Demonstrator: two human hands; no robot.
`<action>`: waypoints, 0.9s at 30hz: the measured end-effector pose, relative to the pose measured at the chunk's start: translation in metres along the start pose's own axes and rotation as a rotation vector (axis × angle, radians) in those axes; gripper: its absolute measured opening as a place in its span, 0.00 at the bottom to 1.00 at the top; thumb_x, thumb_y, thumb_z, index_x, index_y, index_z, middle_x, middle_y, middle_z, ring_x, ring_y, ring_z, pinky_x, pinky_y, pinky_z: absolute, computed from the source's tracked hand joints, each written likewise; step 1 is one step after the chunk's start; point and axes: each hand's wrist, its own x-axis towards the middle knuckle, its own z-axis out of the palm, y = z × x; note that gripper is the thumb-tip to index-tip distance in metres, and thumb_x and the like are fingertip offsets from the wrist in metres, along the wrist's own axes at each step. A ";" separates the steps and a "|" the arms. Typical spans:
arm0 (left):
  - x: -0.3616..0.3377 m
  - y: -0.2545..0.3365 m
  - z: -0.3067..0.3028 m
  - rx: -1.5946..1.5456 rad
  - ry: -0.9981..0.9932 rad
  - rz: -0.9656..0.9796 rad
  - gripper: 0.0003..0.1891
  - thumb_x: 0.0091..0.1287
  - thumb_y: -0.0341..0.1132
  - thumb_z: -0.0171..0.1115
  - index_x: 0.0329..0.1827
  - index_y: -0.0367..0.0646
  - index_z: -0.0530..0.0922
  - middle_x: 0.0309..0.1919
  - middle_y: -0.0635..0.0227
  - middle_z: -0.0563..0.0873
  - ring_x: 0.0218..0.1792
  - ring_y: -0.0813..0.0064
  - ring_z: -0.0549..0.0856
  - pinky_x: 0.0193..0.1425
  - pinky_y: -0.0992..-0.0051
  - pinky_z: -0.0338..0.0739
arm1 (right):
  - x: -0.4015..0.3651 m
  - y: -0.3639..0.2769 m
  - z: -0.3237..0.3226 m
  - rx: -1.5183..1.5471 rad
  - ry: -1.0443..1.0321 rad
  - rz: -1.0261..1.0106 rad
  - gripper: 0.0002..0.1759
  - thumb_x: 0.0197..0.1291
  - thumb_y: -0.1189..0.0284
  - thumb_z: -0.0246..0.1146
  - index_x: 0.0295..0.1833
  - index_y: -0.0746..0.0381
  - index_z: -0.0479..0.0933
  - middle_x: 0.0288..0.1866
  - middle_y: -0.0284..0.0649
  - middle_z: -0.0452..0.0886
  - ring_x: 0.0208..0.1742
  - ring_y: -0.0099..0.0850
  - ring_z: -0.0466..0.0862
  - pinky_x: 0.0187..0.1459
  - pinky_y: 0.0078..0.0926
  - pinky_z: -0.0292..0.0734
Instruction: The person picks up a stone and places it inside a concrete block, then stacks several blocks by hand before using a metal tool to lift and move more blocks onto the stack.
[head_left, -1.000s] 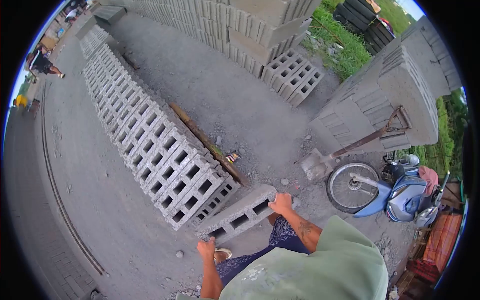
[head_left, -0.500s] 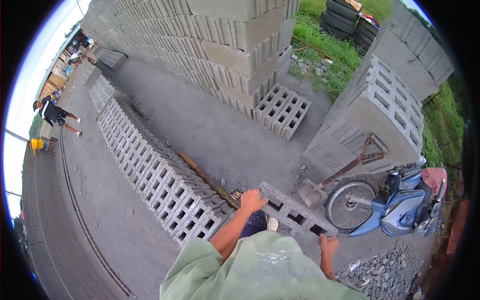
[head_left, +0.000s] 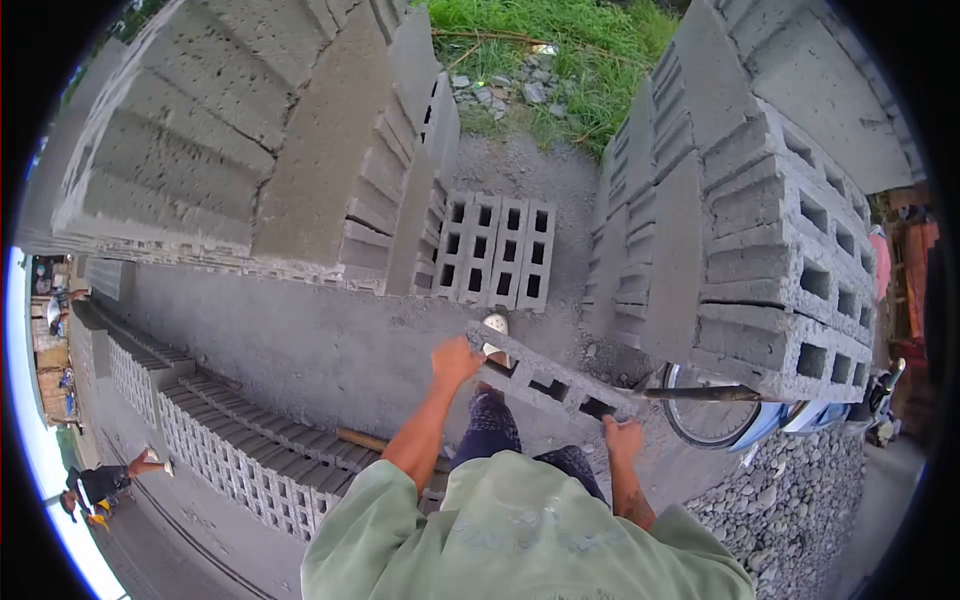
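Held block: a grey hollow concrete block [head_left: 573,397], carried between both hands in front of the legs, off the ground; it slants in view, its left end farther from the body than its right, with three rectangular openings showing.
Left hand: the bare left hand [head_left: 455,361] is closed around the block's left end, fingers bent in a grip; its thumb cannot be made out.
Right hand: the bare right hand [head_left: 622,436] clasps the opposite end near its lower corner, fingers curled; the exact thumb placement is unclear.
Shoe: one light shoe [head_left: 496,323] shows just past the block's left part, on the dusty ground [head_left: 300,325].
Ground blocks: ahead, a small group of blocks [head_left: 495,265] sits side by side, openings facing up.
Left wall: a tall stack of blocks [head_left: 315,165] rises beside that group.
Right wall: another tall stack [head_left: 672,255] stands across the gap, openings showing on its near side.
Shovel: a shovel handle [head_left: 705,393] shows below the right stack, in front of a motorcycle [head_left: 800,415], which is partly hidden.
Gravel: a heap of stones [head_left: 790,500] lies to the right of the body.
Low row: a long line of blocks [head_left: 250,462] runs away on the left, a wooden pole [head_left: 362,438] beside it.
Background: green grass [head_left: 600,50] beyond the gap; another person [head_left: 100,485] in dark clothes at far left.
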 end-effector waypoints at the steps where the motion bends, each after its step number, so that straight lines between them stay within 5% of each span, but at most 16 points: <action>1: 0.036 -0.004 -0.006 0.009 -0.042 -0.019 0.18 0.45 0.45 0.65 0.30 0.37 0.79 0.32 0.48 0.82 0.37 0.52 0.82 0.40 0.61 0.77 | 0.014 -0.030 0.011 0.017 0.009 0.008 0.30 0.35 0.54 0.66 0.31 0.74 0.77 0.31 0.62 0.78 0.37 0.55 0.79 0.39 0.44 0.73; 10: 0.320 -0.005 -0.002 0.072 -0.003 0.012 0.15 0.48 0.39 0.63 0.33 0.36 0.79 0.36 0.48 0.82 0.41 0.50 0.81 0.45 0.59 0.75 | 0.219 -0.194 0.151 0.079 -0.077 0.065 0.27 0.35 0.56 0.66 0.30 0.72 0.78 0.31 0.60 0.78 0.36 0.53 0.80 0.40 0.43 0.73; 18: 0.402 -0.015 0.029 0.018 0.035 -0.203 0.18 0.49 0.42 0.65 0.35 0.36 0.80 0.35 0.48 0.82 0.43 0.48 0.79 0.50 0.58 0.72 | 0.331 -0.278 0.185 0.070 -0.146 -0.018 0.25 0.39 0.57 0.65 0.34 0.71 0.77 0.38 0.58 0.78 0.43 0.51 0.78 0.46 0.41 0.71; 20: 0.385 0.008 0.026 -0.030 0.788 0.183 0.21 0.48 0.44 0.68 0.35 0.33 0.79 0.32 0.47 0.81 0.43 0.52 0.77 0.52 0.60 0.68 | 0.336 -0.279 0.185 0.052 -0.146 -0.016 0.26 0.39 0.57 0.65 0.35 0.71 0.76 0.38 0.58 0.78 0.43 0.52 0.78 0.46 0.41 0.72; 24: 0.362 0.048 0.052 0.102 0.250 0.205 0.26 0.48 0.52 0.65 0.34 0.34 0.79 0.29 0.52 0.82 0.41 0.56 0.76 0.52 0.63 0.65 | 0.330 -0.271 0.190 0.103 -0.165 -0.009 0.28 0.39 0.56 0.65 0.37 0.72 0.76 0.39 0.59 0.78 0.44 0.51 0.78 0.47 0.40 0.71; 27: 0.372 0.056 0.066 0.127 0.193 0.186 0.26 0.48 0.54 0.64 0.34 0.35 0.80 0.29 0.51 0.82 0.38 0.56 0.79 0.52 0.63 0.65 | 0.343 -0.275 0.187 0.108 -0.221 0.002 0.29 0.39 0.56 0.65 0.38 0.72 0.76 0.40 0.60 0.78 0.45 0.51 0.78 0.47 0.39 0.71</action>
